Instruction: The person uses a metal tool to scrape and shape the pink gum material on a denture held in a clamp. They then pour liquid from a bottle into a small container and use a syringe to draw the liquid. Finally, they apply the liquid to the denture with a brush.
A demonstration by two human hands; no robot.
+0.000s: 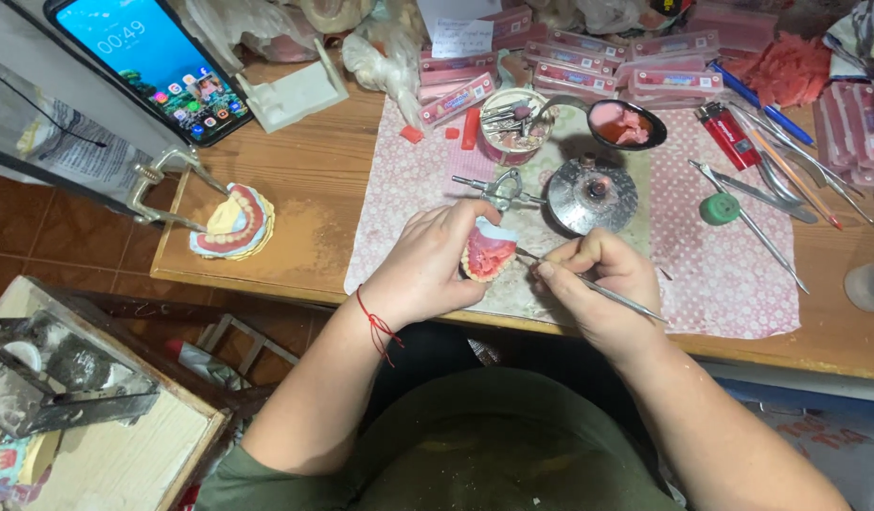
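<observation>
A: Largest item?
B: Wooden table [304,180], with a pink patterned cloth [730,274] spread over its right part.

A: On the left?
B: A phone [153,61], screen lit, at the far corner. Near the table's front edge, a second denture model [233,222] in a metal frame.

A: Hands?
B: Left hand [427,265], red thread at the wrist, closed around a wax denture [489,254], held just above the cloth's front edge. Right hand [598,279] pinched on a thin metal tool [635,301], its tip touching the denture.

A: Behind them?
B: A round metal lid [593,196], a cup [512,128] of instruments, a spoon [626,123] of pink wax.

A: Smaller?
B: A red lighter [728,135], a green cap [719,208], loose probes at right.
</observation>
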